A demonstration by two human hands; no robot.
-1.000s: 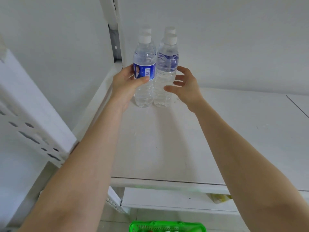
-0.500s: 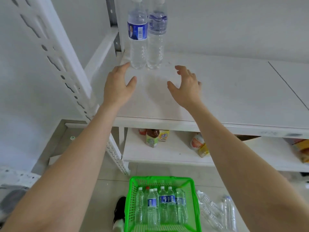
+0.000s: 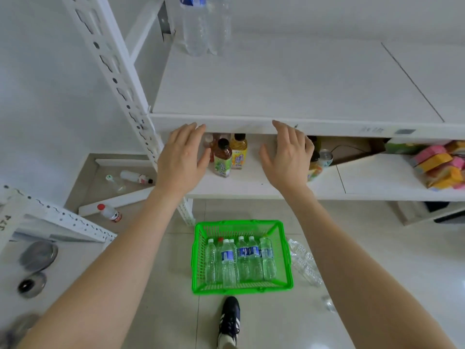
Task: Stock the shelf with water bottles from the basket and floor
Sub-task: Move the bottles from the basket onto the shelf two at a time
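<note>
place: retail shop or stockroom | racking: white shelf boards on slotted uprights | edge: label tag on shelf front | stock: bottled drinks, bright packets on lower tier | floor: tiled, green shopping basket of water bottles

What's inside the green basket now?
The green basket holds a row of water bottles side by side; one red-capped bottle is mostly covered, and anything beneath them is hidden.
</note>
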